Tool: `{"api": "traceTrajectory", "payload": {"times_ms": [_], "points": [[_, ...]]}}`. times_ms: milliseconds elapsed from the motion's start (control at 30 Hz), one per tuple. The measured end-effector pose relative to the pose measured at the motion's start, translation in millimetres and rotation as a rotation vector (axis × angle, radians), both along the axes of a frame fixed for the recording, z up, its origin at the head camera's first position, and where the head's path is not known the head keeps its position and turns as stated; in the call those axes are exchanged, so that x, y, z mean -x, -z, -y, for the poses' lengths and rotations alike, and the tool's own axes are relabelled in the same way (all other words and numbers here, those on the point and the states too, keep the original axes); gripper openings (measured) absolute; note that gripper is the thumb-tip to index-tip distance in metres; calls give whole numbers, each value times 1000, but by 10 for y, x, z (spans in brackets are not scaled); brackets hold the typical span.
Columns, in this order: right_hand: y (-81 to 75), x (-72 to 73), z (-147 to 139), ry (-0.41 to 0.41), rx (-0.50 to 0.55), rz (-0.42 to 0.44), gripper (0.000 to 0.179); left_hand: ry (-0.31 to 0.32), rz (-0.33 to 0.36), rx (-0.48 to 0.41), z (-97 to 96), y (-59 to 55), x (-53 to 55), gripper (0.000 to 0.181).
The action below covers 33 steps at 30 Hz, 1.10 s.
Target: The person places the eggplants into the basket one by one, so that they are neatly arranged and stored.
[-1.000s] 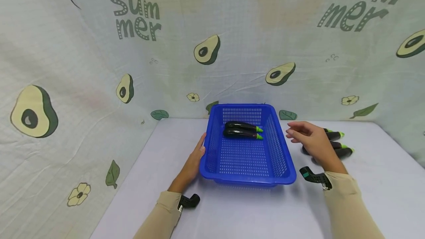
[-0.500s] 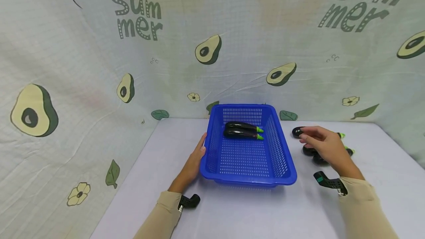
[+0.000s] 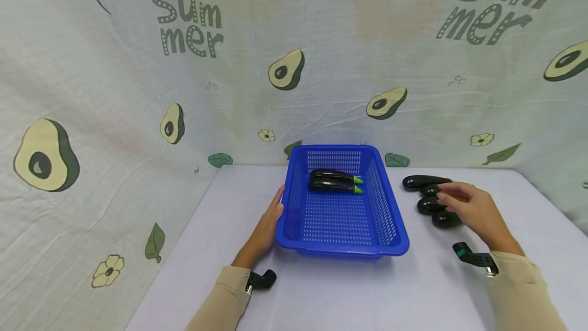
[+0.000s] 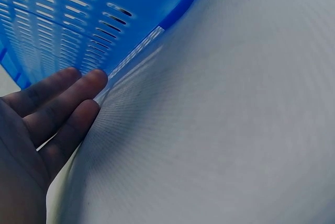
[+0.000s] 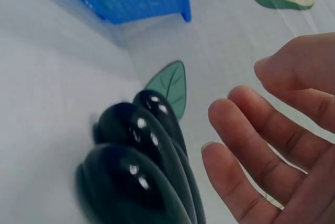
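Note:
A blue perforated basket [image 3: 342,249] stands mid-table. Two dark eggplants [image 3: 329,185] with green stems lie side by side inside it, near its far end. My left hand [image 3: 263,228] is at the basket's left side; in the left wrist view its extended fingers [image 4: 86,85] touch the slotted wall. Right of the basket, several glossy eggplants [image 3: 421,182] lie in a staggered row, stem ends pointing right. Over this row is my right hand [image 3: 475,213], fingers loosely bent and nothing between them. It partly covers the nearer eggplants. The right wrist view shows their rounded ends [image 5: 125,182] beside the fingertips.
A white cloth [image 3: 321,295] covers the table. Behind it hangs a curtain [image 3: 331,91] printed with avocados and leaves, close to the basket's far rim. Each wrist carries a black camera mount, the right one [image 3: 475,257] low over the table.
My right hand has moved right and toward me, from beside the basket's right rim to over the eggplant row, uncovering the eggplants' left ends. The left hand and basket stay put.

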State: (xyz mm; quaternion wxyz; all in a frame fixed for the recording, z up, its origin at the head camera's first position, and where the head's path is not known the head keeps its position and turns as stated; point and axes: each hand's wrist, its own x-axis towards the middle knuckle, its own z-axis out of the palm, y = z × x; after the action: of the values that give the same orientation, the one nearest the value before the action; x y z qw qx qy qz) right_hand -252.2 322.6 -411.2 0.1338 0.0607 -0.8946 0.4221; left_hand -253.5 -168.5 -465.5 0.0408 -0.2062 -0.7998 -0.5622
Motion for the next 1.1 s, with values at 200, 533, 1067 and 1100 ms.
{"api": "traceTrajectory", "payload": {"times_ms": [200,533,1067,1100], "points": [[27,-22,-163,32,-15,13,43,-9,-10,-6,-9,21,-2,55],[96,-45,-420,79,-69,2,46,-26,-1,16,-5,27,-5,55],[199,-63,-530,102,-193,56,44,34,52,46,-10,-183,-88,55],[207,-64,-534,101,-194,58,45,38,55,50,-13,-228,-115,55]]}}
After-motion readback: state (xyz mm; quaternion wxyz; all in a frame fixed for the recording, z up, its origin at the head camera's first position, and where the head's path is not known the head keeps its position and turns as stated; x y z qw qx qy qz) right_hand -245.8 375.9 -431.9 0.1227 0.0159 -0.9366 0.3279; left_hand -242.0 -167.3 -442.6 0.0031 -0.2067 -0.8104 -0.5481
